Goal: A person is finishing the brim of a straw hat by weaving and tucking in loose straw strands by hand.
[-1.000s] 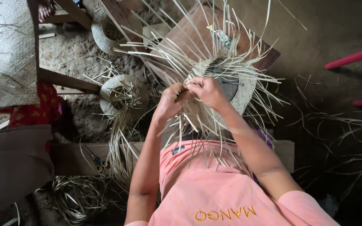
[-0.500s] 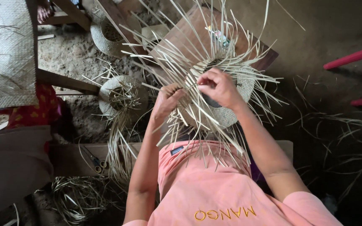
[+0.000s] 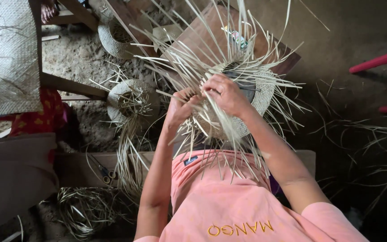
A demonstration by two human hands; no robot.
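We look straight down on one half-woven straw hat (image 3: 247, 107), pale and round, resting on a dark block on a brown wooden bench (image 3: 211, 40), with loose straw strands (image 3: 180, 54) fanning out from its rim on every side. Two hands work at its near edge, close together and almost touching: our left hand (image 3: 181, 106) is closed on a few strands at the rim, and our right hand (image 3: 225, 95) lies over the woven crown with its fingers pinched on strands just beside the left. How many strands each hand grips we cannot tell. Beyond the hat on the bench lies one small coloured object (image 3: 236, 39), too small to make out. To the left, on the dirt floor (image 3: 68, 58), we count two more unfinished hats lying crown down like bowls: the nearer one (image 3: 133, 102) holds a tangle of its own loose straw ends, while the farther one (image 3: 115, 38) shows a dark hollow whose contents we cannot see. One woven mat (image 3: 7, 54) hangs at the far left. One pair of scissors (image 3: 104, 172) lies on a low plank (image 3: 81, 166) beside our left arm, and one heap of straw offcuts (image 3: 86, 210) sits below it. Two red bars (image 3: 381, 60) cross the upper right corner.
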